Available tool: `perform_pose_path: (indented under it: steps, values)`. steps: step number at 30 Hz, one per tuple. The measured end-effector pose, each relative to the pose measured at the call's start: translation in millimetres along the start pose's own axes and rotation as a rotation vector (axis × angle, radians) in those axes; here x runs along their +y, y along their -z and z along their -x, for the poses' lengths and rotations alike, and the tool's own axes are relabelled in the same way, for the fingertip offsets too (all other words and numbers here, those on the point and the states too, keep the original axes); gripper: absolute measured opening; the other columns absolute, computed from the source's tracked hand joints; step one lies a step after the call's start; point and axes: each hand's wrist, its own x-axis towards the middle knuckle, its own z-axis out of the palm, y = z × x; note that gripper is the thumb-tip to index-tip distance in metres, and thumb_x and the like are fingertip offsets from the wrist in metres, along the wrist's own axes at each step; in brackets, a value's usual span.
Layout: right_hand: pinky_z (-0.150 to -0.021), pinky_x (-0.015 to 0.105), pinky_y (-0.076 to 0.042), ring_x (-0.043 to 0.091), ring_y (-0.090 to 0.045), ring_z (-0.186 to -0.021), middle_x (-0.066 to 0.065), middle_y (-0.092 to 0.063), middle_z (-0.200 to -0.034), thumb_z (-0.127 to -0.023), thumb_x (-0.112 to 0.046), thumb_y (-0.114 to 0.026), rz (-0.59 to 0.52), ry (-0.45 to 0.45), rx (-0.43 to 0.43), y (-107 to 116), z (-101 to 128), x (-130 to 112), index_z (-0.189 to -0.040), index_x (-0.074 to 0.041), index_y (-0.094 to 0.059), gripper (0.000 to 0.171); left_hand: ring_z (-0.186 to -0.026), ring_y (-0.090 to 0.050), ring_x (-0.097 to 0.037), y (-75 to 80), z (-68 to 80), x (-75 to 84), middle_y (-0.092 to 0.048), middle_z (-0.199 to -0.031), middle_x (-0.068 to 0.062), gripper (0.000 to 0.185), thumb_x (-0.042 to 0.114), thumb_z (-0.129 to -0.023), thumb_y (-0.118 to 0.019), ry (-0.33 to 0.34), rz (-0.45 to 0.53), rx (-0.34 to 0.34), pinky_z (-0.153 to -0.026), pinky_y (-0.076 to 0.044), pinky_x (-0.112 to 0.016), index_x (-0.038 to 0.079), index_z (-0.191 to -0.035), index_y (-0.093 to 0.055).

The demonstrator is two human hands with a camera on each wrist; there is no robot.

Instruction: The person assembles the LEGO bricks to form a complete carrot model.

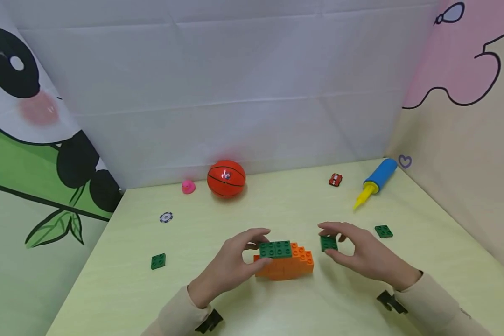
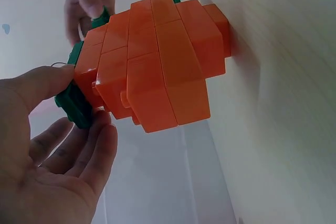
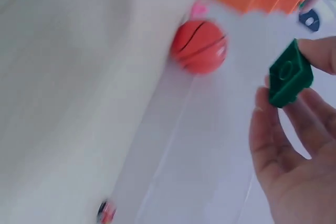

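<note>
An orange brick build (image 1: 285, 268) stands on the pale green table (image 1: 277, 205), with green plates (image 1: 277, 249) on its top left. My left hand (image 1: 256, 249) grips the build's left end, thumb in front and fingers over the green plates. In the left wrist view the orange build (image 2: 157, 61) fills the frame, and the thumb and fingers of the left hand (image 2: 79, 103) hold a green plate (image 2: 76, 106) at its edge. My right hand (image 1: 324, 241) pinches a single green plate (image 1: 330, 243) just right of the build, apart from it. The right wrist view shows this plate (image 3: 289, 77) held between thumb and fingers.
Loose green plates lie at the right (image 1: 383, 231) and at the left (image 1: 158, 261). Along the back are an orange ball (image 1: 226, 178), a pink duck (image 1: 188, 187), a chip (image 1: 166, 217), a red toy car (image 1: 335, 179) and a blue and yellow pump (image 1: 375, 182). Fabric walls enclose the table.
</note>
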Motion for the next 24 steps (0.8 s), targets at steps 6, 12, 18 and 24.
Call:
perform_pose_path:
  steps: [6, 12, 18, 24]
  values:
    - [-0.089, 0.029, -0.051, 0.008, -0.059, -0.112, -0.01, -0.064, -0.125, -0.092, -0.021, -0.073, -0.139, 0.14, -0.024, -22, -25, -26, -0.143, -0.026, -0.049, 0.056, -0.106, -0.062, -0.009, 1.0, -0.5, 1.2, -0.066, -0.112, 0.008, 0.053, 0.018, -0.088, -0.078, 0.011, 0.012, -0.003, -0.094, -0.054, -0.033, 0.017, -0.136, -0.055]
    - [-0.09, 0.036, -0.051, 0.007, -0.057, -0.111, -0.015, -0.063, -0.124, -0.093, -0.024, -0.072, -0.134, 0.128, -0.058, -29, -29, -31, -0.146, -0.028, -0.046, 0.059, -0.104, -0.063, -0.009, 0.1, -1.3, 0.2, -0.067, -0.11, 0.008, 0.053, 0.016, -0.088, -0.078, -0.004, 0.027, -0.005, -0.093, -0.054, -0.031, 0.017, -0.136, -0.056]
    - [-0.094, 0.042, -0.051, 0.007, -0.06, -0.111, -0.016, -0.065, -0.122, -0.094, -0.028, -0.071, -0.153, 0.104, -0.091, -27, -32, -31, -0.148, -0.029, -0.043, 0.061, -0.104, -0.065, -0.009, 0.9, -1.2, -0.5, -0.068, -0.112, 0.007, 0.054, 0.018, -0.088, -0.078, 0.026, 0.061, -0.009, -0.094, -0.054, -0.033, 0.019, -0.136, -0.055]
    - [-0.096, 0.042, -0.051, 0.006, -0.06, -0.113, -0.017, -0.065, -0.121, -0.094, -0.032, -0.07, -0.157, 0.076, -0.125, -25, -33, -32, -0.15, -0.031, -0.04, 0.063, -0.103, -0.065, -0.009, 0.1, -1.3, -1.3, -0.068, -0.111, 0.007, 0.053, 0.017, -0.088, -0.078, 0.03, 0.063, -0.009, -0.094, -0.054, -0.032, 0.019, -0.136, -0.055]
